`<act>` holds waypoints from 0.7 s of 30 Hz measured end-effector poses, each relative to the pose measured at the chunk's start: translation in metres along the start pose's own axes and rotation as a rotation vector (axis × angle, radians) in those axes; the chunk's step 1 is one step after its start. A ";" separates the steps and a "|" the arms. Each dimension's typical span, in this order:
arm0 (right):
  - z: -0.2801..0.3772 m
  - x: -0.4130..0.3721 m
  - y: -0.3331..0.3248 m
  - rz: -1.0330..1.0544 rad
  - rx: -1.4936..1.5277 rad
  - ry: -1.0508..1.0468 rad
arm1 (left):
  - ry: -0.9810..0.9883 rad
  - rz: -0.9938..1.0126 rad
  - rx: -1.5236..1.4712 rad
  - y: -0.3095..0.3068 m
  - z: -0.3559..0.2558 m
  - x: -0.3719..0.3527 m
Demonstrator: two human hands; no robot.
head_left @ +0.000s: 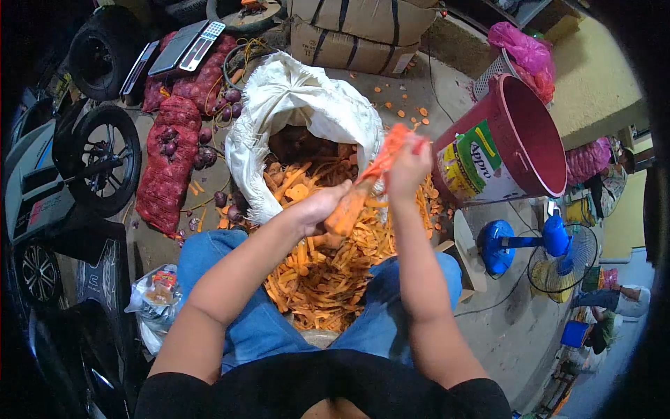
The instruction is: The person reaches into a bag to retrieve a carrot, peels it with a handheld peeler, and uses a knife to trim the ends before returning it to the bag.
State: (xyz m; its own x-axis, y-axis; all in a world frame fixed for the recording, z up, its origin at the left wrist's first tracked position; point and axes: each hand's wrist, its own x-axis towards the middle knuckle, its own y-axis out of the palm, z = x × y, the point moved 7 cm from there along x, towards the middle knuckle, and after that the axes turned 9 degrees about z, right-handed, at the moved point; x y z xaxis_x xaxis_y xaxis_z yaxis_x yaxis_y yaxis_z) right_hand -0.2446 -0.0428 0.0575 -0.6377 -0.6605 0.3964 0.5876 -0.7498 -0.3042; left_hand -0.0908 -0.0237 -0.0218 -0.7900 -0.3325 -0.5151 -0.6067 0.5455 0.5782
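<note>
My left hand (322,207) is closed around a thick orange carrot (347,211), held at a slant over a heap of carrot peelings (314,279). Beside it, my right hand (410,170) is closed on an orange-red tool (389,152), blurred by motion, whose end lies close to the carrot's top. Whether the tool touches the carrot cannot be made out. Behind my hands stands an open white sack (258,133) with carrots and peelings in its mouth. The peelings lie between my knees.
A maroon bucket (481,140) stands at the right, near a blue fan (497,246). Red net bags of onions (169,164) and a scale (188,47) are at the left, beside a motorcycle wheel (106,160). Cardboard boxes (356,42) stand behind the sack.
</note>
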 end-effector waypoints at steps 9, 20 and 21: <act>0.007 -0.012 0.009 0.054 0.377 0.134 | 0.098 0.143 -0.252 -0.006 -0.010 0.003; -0.063 0.025 -0.042 -0.282 -0.030 0.279 | -0.057 0.091 -0.043 0.016 -0.004 -0.013; -0.056 0.023 -0.042 -0.285 -0.028 0.280 | -0.029 0.125 -0.084 0.017 -0.008 -0.014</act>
State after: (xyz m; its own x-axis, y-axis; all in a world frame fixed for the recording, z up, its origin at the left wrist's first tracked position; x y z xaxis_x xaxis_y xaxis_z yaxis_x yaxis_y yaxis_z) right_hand -0.3121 -0.0293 0.0306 -0.8867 -0.4076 0.2181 0.3556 -0.9029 -0.2414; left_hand -0.0905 -0.0156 0.0000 -0.8574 -0.2430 -0.4537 -0.5104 0.5146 0.6890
